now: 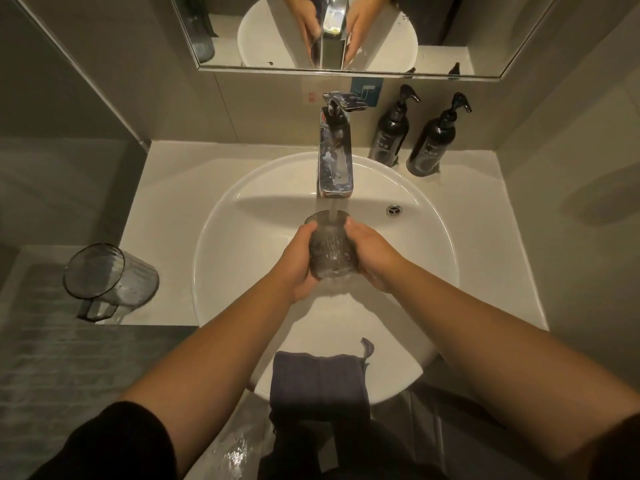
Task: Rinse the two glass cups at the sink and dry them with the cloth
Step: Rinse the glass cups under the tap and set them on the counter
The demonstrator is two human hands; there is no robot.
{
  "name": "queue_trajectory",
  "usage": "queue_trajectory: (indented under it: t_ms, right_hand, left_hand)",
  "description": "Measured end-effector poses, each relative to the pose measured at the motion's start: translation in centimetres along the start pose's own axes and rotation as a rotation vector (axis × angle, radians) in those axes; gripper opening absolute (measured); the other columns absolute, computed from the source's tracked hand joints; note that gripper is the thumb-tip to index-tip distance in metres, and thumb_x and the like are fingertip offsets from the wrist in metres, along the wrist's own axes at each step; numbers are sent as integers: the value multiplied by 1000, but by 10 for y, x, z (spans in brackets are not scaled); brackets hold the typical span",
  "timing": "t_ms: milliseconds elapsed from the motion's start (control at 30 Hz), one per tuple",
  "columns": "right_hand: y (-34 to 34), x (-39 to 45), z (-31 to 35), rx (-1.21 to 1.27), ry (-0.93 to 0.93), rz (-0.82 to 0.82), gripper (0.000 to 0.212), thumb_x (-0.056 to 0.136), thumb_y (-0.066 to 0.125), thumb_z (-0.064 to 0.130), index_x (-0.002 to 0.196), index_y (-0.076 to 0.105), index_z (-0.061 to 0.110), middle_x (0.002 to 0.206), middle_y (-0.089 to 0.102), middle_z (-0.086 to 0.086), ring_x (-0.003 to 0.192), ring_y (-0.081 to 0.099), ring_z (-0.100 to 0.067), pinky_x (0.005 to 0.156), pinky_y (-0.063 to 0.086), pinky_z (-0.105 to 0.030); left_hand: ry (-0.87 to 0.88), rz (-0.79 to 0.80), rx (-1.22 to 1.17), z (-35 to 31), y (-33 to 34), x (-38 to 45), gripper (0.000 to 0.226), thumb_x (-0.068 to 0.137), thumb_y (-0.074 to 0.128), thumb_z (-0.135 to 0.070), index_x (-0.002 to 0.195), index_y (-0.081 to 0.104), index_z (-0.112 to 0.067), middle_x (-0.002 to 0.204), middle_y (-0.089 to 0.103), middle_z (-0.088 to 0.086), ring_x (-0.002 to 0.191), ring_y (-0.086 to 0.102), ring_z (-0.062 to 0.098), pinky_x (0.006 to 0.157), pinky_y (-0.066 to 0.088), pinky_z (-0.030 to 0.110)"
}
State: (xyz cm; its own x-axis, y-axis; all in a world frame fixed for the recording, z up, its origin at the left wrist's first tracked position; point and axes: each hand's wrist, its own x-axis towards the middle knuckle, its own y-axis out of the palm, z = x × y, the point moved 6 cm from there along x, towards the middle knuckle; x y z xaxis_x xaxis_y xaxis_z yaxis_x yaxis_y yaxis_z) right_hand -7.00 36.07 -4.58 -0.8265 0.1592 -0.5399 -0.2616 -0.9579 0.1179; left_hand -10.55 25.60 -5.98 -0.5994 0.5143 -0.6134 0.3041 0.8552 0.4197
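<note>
A smoky grey glass cup (330, 247) is held upright over the white round sink (242, 216), directly under the chrome tap (336, 157). Water runs from the spout into the cup's mouth. My left hand (298, 261) wraps its left side and my right hand (372, 254) its right side. A second grey glass cup (107, 282), with a handle, stands on the counter at the left corner. A dark blue-grey cloth (318, 382) hangs folded over the sink's near rim.
Two black pump bottles (389, 129) (434, 140) stand on the counter behind the sink at the right. A mirror (346, 32) runs above the tap. The overflow hole (394, 210) sits in the basin's back right wall. Water spots lie on the floor below.
</note>
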Motion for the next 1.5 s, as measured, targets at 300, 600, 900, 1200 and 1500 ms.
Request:
queue_trajectory:
  t_ms: [300,600,900,1200,1500]
  right_hand:
    - [-13,8,-10,-99,145,-153,37,97,50,40,99,68,7,98,74,-17,88,72,-35,82,57,-52]
    - [-9,13,1,-234,185,-174,20,87,54,23,90,70,12,86,74,-8,75,69,-25,61,54,-28]
    - [-43,-8,140,-693,-560,-447,59,90,51,25,146,34,19,147,40,-3,126,46,-14,106,39,-34]
    - [-1,-14,207,-1431,-806,-206,57,90,51,4,144,42,22,151,42,-1,139,37,-22,114,32,-42]
    - [1,-33,161,-1436,-929,-259,63,85,47,-9,146,36,4,154,34,-15,144,28,-32,115,29,-48]
  left_hand:
    - [-67,-253,375,10,-12,7,56,104,32,-55,116,71,-17,111,76,13,104,73,30,97,57,51]
    - [-219,-191,156,8,-11,10,44,91,60,-57,110,74,-21,103,80,8,89,78,26,80,63,41]
    - [-320,-217,-190,12,-11,17,23,88,65,-33,99,73,-15,83,78,12,71,75,31,59,64,44]
    - [-389,-184,-293,6,11,17,31,87,69,-30,107,72,-6,105,74,19,81,75,36,54,63,45]
    - [-355,-224,-320,13,-1,4,22,87,67,-28,90,71,-6,68,76,18,56,74,35,49,62,48]
